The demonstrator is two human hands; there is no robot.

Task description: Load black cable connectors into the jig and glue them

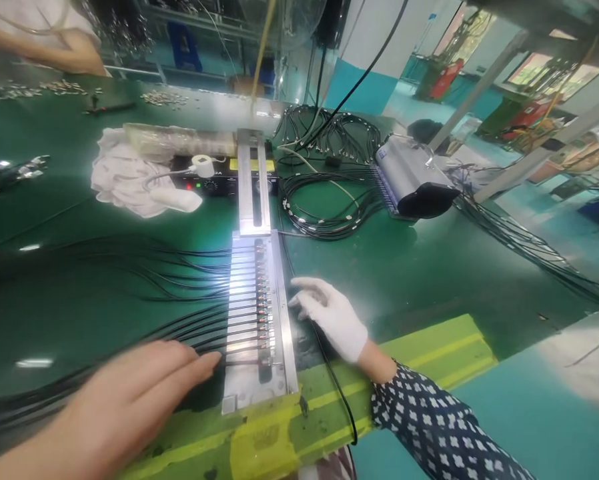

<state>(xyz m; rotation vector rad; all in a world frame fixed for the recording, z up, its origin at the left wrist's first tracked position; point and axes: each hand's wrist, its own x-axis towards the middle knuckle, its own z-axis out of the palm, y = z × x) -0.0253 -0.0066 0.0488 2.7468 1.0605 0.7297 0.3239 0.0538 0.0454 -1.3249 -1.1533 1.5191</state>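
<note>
A metal fixture [287, 333] holds a row of small connector ends [263, 300], with black cables [194, 313] running from them to the left under a bright light. My bare left hand [139, 387] lies over the lower cables, fingers stretched out and fingertips beside the fixture's left edge; its thumb is hidden. Just right of the fixture is my right hand [329, 317] in a white glove, its fingers loosely curled and apart, with nothing visible in them. A single black cable [337, 383] passes beneath the gloved hand and over the table's front edge.
Behind the fixture are a black control box [219, 183], a white cloth [114, 173] and a metal slide [247, 193]. Coiled cables [324, 227] lead to a grey metal unit [412, 177] at the right. Another person's arm [44, 53] rests at the far left.
</note>
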